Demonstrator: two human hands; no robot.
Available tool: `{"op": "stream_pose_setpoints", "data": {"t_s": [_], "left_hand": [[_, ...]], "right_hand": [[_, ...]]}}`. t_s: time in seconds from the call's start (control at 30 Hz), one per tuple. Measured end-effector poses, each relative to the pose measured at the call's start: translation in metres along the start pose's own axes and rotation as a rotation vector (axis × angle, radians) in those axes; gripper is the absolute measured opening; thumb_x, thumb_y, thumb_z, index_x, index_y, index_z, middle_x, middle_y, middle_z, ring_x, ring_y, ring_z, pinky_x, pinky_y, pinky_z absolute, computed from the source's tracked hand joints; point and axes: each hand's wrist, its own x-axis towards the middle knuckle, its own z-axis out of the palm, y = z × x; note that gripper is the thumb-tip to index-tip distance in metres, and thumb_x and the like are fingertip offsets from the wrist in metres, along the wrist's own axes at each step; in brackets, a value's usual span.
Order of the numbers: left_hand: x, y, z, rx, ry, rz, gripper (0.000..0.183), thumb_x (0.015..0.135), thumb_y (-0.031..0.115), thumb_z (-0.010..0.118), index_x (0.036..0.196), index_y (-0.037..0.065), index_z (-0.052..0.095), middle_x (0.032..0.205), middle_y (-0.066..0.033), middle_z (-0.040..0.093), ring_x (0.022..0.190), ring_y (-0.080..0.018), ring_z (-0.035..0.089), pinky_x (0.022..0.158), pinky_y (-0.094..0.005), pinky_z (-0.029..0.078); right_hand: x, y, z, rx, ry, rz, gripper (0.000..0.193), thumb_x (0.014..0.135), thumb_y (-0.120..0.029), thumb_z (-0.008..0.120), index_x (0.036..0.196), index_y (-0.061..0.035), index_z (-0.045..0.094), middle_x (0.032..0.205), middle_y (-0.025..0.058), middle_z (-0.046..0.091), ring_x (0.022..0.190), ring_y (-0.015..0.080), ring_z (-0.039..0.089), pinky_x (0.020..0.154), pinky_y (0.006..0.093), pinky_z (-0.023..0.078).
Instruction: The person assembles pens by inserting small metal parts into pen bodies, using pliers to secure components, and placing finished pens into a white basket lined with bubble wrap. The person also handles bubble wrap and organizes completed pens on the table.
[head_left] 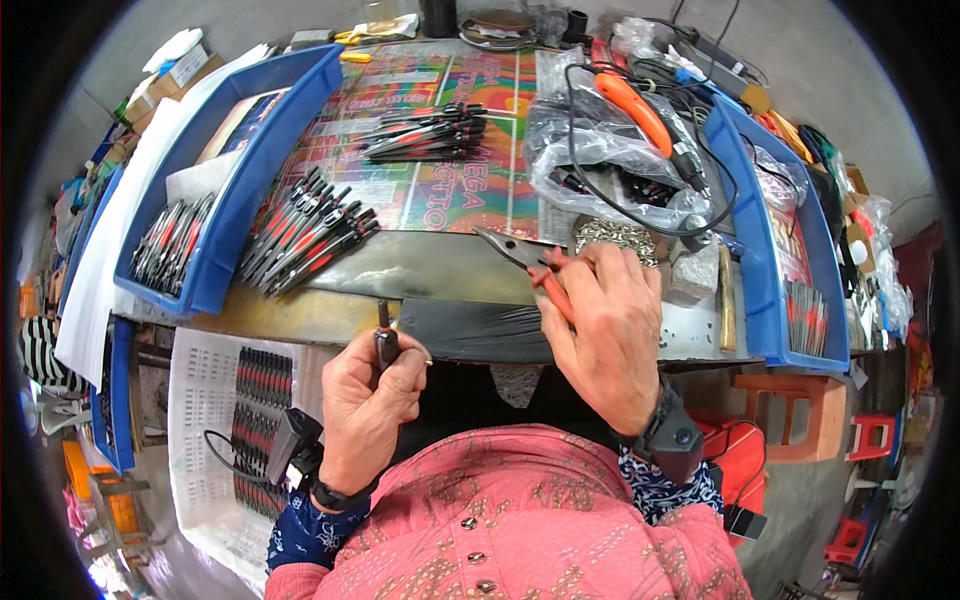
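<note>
we see the right hand (605, 325) closed around the red handles of a pair of needle-nose pliers (525, 260), its grip tight on them, with the grey jaws pointing up and to the left over the near edge of the tabletop (440, 265). the left hand (370, 395) is curled into a fist around a small dark tool with a red band (385, 335), held upright so that its thin tip stands clear above the fingers; what kind of tool it is we cannot quite tell from here. the two hands are near each other but apart, both just in front of a dark mat (470, 330) at the tabletop's front edge. just behind the pliers lies a small heap of shiny metal bits (615, 235). further out on the tabletop, a fanned pile of black and red tools (305, 235) lies left of centre, and a second bundle of the same tools (425, 130) sits higher up on a bright printed sheet (460, 180). a blue tray (225, 240) to the left holds more of them, another blue tray (760, 250) stands at the right, and between them a clear plastic bag (600, 150) carries orange-handled cutters (635, 105) and black cable.
</note>
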Motion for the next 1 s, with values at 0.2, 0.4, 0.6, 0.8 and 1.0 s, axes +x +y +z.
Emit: {"op": "stream_pose_setpoints", "data": {"t_s": [0.2, 0.4, 0.6, 0.8, 1.0], "left_hand": [[-0.003, 0.003, -0.011, 0.015, 0.055, -0.015, 0.01, 0.094, 0.01, 0.061, 0.094, 0.0, 0.059, 0.073, 0.0001, 0.054, 0.057, -0.0037, 0.044, 0.048, -0.0187, 0.035], [-0.002, 0.003, -0.021, -0.037, 0.082, -0.017, 0.011, 0.093, 0.009, 0.062, 0.094, -0.001, 0.058, 0.071, -0.0009, 0.054, 0.053, -0.0038, 0.041, 0.046, -0.0191, 0.031], [-0.003, 0.003, -0.026, -0.073, 0.072, 0.02, 0.011, 0.093, 0.009, 0.062, 0.094, -0.001, 0.058, 0.071, -0.0019, 0.055, 0.053, -0.0041, 0.042, 0.047, -0.0183, 0.033], [-0.007, 0.004, -0.036, 0.07, 0.074, 0.002, 0.009, 0.093, 0.009, 0.06, 0.091, 0.0, 0.06, 0.071, 0.0031, 0.056, 0.058, -0.0017, 0.046, 0.05, -0.0181, 0.037], [-0.019, 0.01, -0.056, 0.031, 0.067, 0.094, 0.012, 0.094, 0.013, 0.062, 0.091, 0.002, 0.06, 0.071, 0.0022, 0.055, 0.058, -0.0026, 0.045, 0.051, -0.0182, 0.037]], "right_hand": [[0.03, -0.012, 0.016, -0.035, -0.032, -0.002, 0.026, 0.077, -0.02, 0.071, 0.094, -0.0031, 0.064, 0.091, 0.0111, 0.054, 0.089, 0.0262, 0.053, 0.076, 0.0399, 0.038], [0.042, 0.006, 0.005, -0.024, 0.04, 0.047, 0.021, 0.079, -0.021, 0.07, 0.089, -0.0044, 0.062, 0.088, 0.0131, 0.055, 0.087, 0.0304, 0.055, 0.074, 0.0432, 0.041], [0.054, 0.034, -0.017, -0.076, 0.114, 0.126, 0.019, 0.081, -0.019, 0.069, 0.084, -0.0017, 0.062, 0.084, 0.0159, 0.059, 0.08, 0.0353, 0.058, 0.07, 0.0444, 0.044], [0.063, 0.002, -0.013, 0.292, -0.093, 0.092, 0.017, 0.08, -0.015, 0.07, 0.083, -0.0007, 0.062, 0.08, 0.015, 0.058, 0.075, 0.0333, 0.057, 0.066, 0.0422, 0.044], [0.098, -0.039, 0.008, 0.323, -0.129, -0.041, 0.019, 0.08, -0.016, 0.071, 0.083, -0.001, 0.061, 0.078, 0.0144, 0.056, 0.073, 0.0325, 0.056, 0.064, 0.0415, 0.043]]}}
